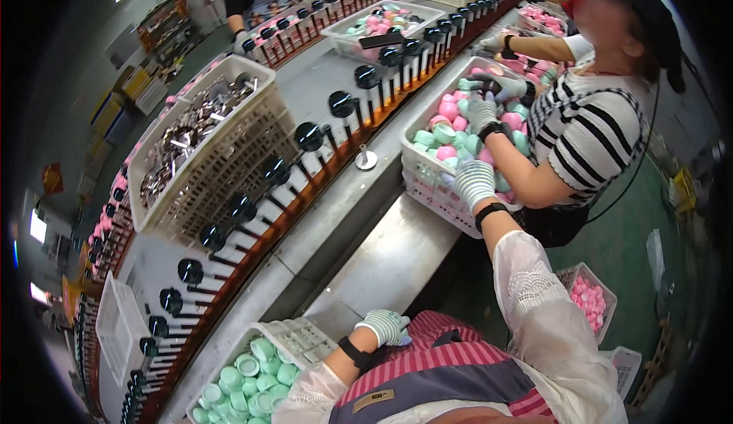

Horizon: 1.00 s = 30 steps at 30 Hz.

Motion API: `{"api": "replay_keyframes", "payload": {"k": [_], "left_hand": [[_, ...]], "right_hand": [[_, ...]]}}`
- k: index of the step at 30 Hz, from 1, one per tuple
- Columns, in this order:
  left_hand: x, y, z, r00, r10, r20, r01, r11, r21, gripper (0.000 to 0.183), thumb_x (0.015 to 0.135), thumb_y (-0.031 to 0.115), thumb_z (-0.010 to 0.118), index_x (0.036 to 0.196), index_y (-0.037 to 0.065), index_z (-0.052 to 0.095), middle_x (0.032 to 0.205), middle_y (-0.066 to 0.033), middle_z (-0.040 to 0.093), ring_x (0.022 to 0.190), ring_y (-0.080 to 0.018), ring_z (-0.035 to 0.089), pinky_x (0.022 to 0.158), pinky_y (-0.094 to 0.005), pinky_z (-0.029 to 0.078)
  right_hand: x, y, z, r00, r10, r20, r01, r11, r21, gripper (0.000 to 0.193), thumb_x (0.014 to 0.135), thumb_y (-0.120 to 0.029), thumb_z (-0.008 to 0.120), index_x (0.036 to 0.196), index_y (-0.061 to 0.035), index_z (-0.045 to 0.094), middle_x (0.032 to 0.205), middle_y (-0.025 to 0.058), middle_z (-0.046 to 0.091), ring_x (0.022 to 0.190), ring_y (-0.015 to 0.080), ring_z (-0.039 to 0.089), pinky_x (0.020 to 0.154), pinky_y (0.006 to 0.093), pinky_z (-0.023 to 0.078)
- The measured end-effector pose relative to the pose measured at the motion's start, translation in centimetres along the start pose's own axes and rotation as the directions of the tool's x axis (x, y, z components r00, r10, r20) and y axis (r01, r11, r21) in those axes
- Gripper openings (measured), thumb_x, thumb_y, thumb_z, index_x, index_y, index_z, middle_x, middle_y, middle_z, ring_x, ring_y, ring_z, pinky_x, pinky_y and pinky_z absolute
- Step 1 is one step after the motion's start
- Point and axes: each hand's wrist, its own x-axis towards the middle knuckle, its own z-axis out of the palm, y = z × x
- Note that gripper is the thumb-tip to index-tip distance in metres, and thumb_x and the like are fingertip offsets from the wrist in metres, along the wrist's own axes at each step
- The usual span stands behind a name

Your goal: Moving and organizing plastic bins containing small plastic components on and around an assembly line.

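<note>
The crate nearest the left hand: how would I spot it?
Follow the glossy black domes toward the picture's lower edge. Between them and the left hand stands a white crate. Only mint-green cups show in it; the crate by the right hand mixes in pink.

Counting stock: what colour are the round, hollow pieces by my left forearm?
Mint-green hollow pieces; head view.

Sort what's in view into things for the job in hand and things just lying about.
Job, seemingly:
crate of pink and green cups, at the right hand
green cups beside the left forearm

Lying about, seemingly:
white tray
crate of metal parts
small round piece
</note>
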Motion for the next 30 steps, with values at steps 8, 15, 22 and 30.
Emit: {"api": "replay_keyframes", "payload": {"k": [8, 15, 22, 30], "left_hand": [[-0.1, -0.4, 0.4, 1.000, -0.027, 0.009, 0.027, 0.999, -0.020, 0.061, 0.084, 0.057, 0.057, 0.122, 0.010, 0.062, 0.111, -0.0147, 0.068, 0.104, -0.0343, 0.063, 0.089, -0.0432, 0.050], [0.1, -0.6, 0.1, 1.000, -0.012, -0.010, 0.012, 1.000, -0.026, 0.062, 0.083, 0.057, 0.057, 0.122, 0.010, 0.062, 0.108, -0.0158, 0.068, 0.101, -0.0348, 0.065, 0.087, -0.0434, 0.051], [0.0, -0.1, -0.6, 0.999, -0.023, 0.022, 0.024, 0.999, -0.037, 0.063, 0.084, 0.058, 0.056, 0.123, 0.009, 0.061, 0.110, -0.0166, 0.067, 0.104, -0.0352, 0.063, 0.089, -0.0450, 0.050], [-0.1, -1.0, 0.0, 1.000, -0.018, 0.008, 0.018, 0.999, -0.048, 0.063, 0.082, 0.060, 0.056, 0.118, 0.009, 0.063, 0.105, -0.0184, 0.068, 0.100, -0.0373, 0.064, 0.087, -0.0445, 0.050]], "right_hand": [[0.4, -0.9, 0.2, 0.998, -0.018, 0.064, 0.022, 0.998, -0.062, 0.056, 0.087, -0.058, 0.054, 0.105, -0.0073, 0.069, 0.102, 0.0133, 0.068, 0.095, 0.0259, 0.067, 0.078, 0.0411, 0.053], [0.8, -0.9, 0.5, 0.998, 0.005, 0.070, -0.001, 0.998, -0.060, 0.059, 0.086, -0.058, 0.055, 0.110, -0.0062, 0.067, 0.105, 0.0127, 0.066, 0.097, 0.0245, 0.066, 0.078, 0.0407, 0.052], [1.1, -0.6, 1.2, 1.000, -0.004, 0.019, 0.006, 0.997, -0.079, 0.063, 0.086, -0.059, 0.056, 0.115, -0.0039, 0.064, 0.108, 0.0140, 0.065, 0.097, 0.0248, 0.066, 0.078, 0.0408, 0.052], [1.5, -1.4, 1.8, 0.999, -0.017, 0.031, 0.019, 0.998, -0.058, 0.062, 0.085, -0.058, 0.057, 0.116, -0.0036, 0.063, 0.107, 0.0135, 0.065, 0.098, 0.0248, 0.065, 0.078, 0.0423, 0.052]]}}
